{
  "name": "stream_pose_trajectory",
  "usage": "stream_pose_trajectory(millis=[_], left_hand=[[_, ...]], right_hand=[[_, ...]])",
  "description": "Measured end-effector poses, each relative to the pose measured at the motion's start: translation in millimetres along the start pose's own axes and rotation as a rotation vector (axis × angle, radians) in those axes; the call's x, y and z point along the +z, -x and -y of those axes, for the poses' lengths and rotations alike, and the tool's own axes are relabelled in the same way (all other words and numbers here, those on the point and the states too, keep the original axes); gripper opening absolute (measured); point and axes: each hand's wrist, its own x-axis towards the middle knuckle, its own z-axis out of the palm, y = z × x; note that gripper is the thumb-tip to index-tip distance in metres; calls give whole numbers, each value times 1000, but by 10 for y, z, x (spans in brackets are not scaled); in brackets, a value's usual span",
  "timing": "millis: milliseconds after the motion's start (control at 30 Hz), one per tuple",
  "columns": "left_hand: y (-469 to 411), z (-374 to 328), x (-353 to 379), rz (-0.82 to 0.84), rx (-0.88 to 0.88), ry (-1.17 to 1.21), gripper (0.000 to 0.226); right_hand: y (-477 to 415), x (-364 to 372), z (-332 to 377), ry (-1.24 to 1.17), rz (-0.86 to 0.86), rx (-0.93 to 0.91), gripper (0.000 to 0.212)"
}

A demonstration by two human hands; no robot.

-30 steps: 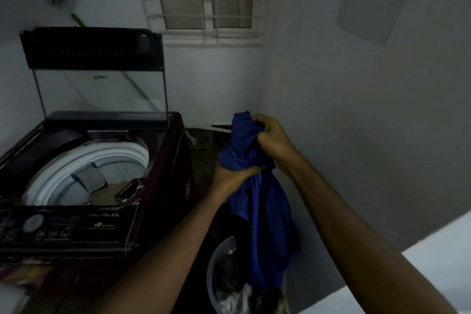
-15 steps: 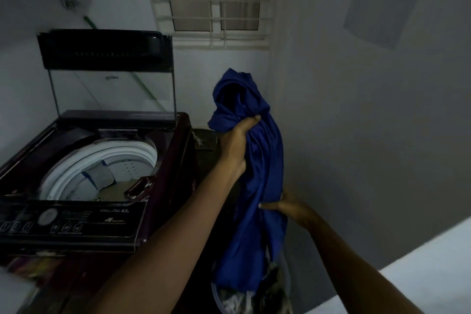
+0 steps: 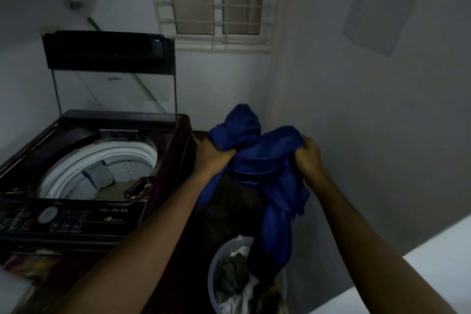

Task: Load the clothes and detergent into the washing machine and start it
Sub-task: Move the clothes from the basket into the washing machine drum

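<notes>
From the head view, your left hand (image 3: 214, 158) is curled round a bunched part of the blue garment (image 3: 270, 168), and a knot of cloth rises above your knuckles. Your right hand (image 3: 309, 158) grips a second fold of the same garment, fingers wrapped over its upper edge, so both hands hold it at about the same height with a short span of cloth between them. The rest of the garment hangs down below your hands in a long fold, and its lower end reaches the top of the round laundry basket (image 3: 212, 278) on the floor between your forearms. In the basket lie more clothes (image 3: 232, 280), dark and white pieces heaped together; the dim light hides what they are. The garment is in the air to the right of the washing machine (image 3: 178, 150), near its right side, not over the opening. The machine's glass lid (image 3: 112, 76) stands upright at the back, and the white drum (image 3: 102, 160) lies open beneath it, with some pale cloth at its bottom. The dark control panel (image 3: 68, 219) runs along the machine's front edge, closest to you, with a round dial and a row of buttons. A barred window (image 3: 216, 0) sits in the far wall above the machine, and a white surface (image 3: 438, 267) shows at the lower right beside your right arm.
</notes>
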Motion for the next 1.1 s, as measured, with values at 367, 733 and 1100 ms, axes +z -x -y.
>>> stream_pose_trajectory(millis=[367,733,1100], left_hand=[[133,-5,376,362,133,190,93],[41,-267,182,-55,-59,693,22],[78,-473,33,-7,-175,926,16]], right_hand=[[59,471,788,57,172,-84,19],[236,72,284,8,388,-208,91],[554,574,-561,-14,424,152,55]])
